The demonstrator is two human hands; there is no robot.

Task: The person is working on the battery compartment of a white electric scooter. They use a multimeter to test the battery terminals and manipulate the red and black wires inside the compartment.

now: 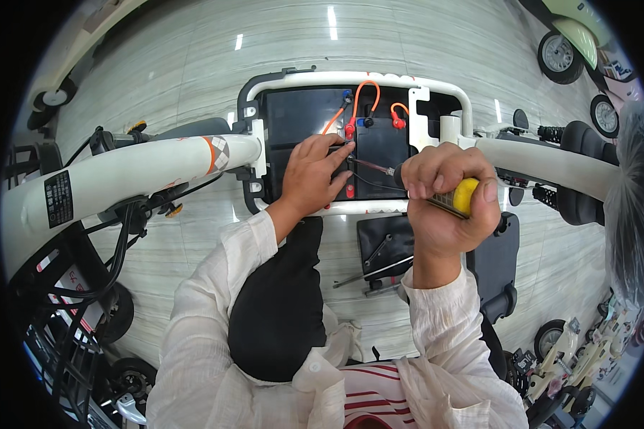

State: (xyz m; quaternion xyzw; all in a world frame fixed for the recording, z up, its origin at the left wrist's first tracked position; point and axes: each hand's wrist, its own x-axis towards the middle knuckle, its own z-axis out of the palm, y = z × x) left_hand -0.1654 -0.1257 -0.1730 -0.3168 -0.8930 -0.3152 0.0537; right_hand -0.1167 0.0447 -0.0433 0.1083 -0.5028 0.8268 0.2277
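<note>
My right hand [454, 189] is wrapped round a screwdriver [373, 166] with a yellow-ended handle, its shaft aimed left at a battery terminal. My left hand [313, 168] rests over the black batteries [298, 118], thumb and index finger apart beside the screwdriver tip. The tip's exact contact is hidden by the fingertips. Orange cables [366, 84] with red and black terminal covers link the batteries. A thin black wire [379, 184] curves below the screwdriver. The batteries sit inside the white tubular frame [379, 207] of an electric scooter.
Below the frame, a wrench [381, 247] and a long metal rod [373, 272] lie by a black panel [368, 232]. A black seat [495, 264] is at the right. White frame tubes [172, 161] extend sideways. Other scooters [562, 53] stand around on the tiled floor.
</note>
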